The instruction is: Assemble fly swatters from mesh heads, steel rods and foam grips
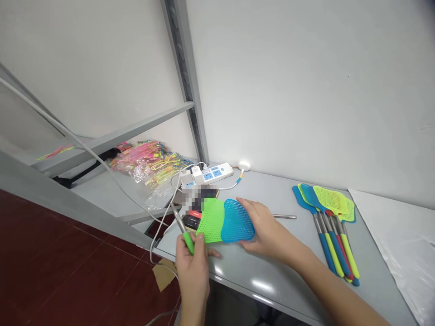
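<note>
My left hand [193, 267] is closed around the green grip [188, 242] of a fly swatter, its metal rod pointing up and left. The same hand's thumb presses on a green mesh swatter head [211, 222]. Against that lies a blue mesh swatter head [238, 221], gripped along its right side by my right hand [265, 226], fingers partly hidden behind it. A metal rod [284, 216] shows beyond my right hand; whether it joins a held head, I cannot tell. To the right, several blue, yellow-green and red-handled fly swatters [331, 213] lie in a pile on the grey table [272, 276].
Behind my hands are a white power strip [217, 173] with plugs, a round white device [244, 165] and dark items partly blurred. Colourful bagged strings [149, 158] lie left, past a grey metal frame [190, 90]. White sheeting [390, 244] covers the right side. A white cable [112, 174] crosses the left.
</note>
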Demonstrator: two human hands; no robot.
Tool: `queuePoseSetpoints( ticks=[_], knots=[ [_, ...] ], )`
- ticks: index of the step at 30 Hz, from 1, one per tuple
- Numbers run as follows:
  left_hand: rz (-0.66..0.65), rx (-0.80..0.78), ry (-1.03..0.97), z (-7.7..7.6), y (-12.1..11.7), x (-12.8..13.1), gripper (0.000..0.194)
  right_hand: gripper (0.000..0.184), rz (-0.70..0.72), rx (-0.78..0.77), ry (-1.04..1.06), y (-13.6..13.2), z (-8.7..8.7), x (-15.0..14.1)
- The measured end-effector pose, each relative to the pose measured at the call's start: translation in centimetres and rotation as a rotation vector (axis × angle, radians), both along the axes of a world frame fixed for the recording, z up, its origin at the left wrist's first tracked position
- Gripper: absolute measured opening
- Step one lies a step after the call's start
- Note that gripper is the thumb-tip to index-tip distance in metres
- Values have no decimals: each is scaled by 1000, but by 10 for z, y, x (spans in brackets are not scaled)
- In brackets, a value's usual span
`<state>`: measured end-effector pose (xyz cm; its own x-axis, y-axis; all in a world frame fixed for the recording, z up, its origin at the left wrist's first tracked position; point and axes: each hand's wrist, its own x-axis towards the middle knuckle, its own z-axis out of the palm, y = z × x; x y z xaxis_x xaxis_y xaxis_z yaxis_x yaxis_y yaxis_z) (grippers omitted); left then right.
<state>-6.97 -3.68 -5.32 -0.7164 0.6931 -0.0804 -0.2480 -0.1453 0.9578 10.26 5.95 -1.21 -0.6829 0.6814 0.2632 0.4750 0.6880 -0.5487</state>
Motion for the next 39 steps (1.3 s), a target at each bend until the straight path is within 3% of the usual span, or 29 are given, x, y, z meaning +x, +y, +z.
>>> queuePoseSetpoints(
  ticks=[6,9,12,15,19,22,25,28,31,34,39],
  knots=[
    [354,-177,403,19,-25,-21,27,95,-43,-2,-139,4,-16,-15],
    [421,-143,499,24,-32,-17,25,90,-67,-16,-229,5,-24,-29],
    [273,-68,470,21,-33,-8,23,66,-56,-76,-166,2,-19,-35],
    [62,-78,408,14,-30,-1,21,39,-10,-376,162,-7,-6,-30],
    [-34,-103,378,7,-23,8,23,56,18,-968,608,-28,-1,-16],
    [-100,-92,317,4,-19,16,28,48,117,-1125,656,-47,-10,-8],
    [-177,-86,226,4,-18,25,31,42,76,-1119,685,-57,-19,3],
    [-333,-86,214,5,-21,31,37,36,-268,-1066,896,-55,-22,19],
    [-543,-163,366,4,-24,34,35,29,-578,-952,1189,-46,-15,39],
    [-707,-172,529,5,-24,39,32,25,-630,-817,1334,-39,-6,55],
    [-838,-118,619,12,-19,49,29,20,-690,-663,1415,-38,0,66]
  ],
)
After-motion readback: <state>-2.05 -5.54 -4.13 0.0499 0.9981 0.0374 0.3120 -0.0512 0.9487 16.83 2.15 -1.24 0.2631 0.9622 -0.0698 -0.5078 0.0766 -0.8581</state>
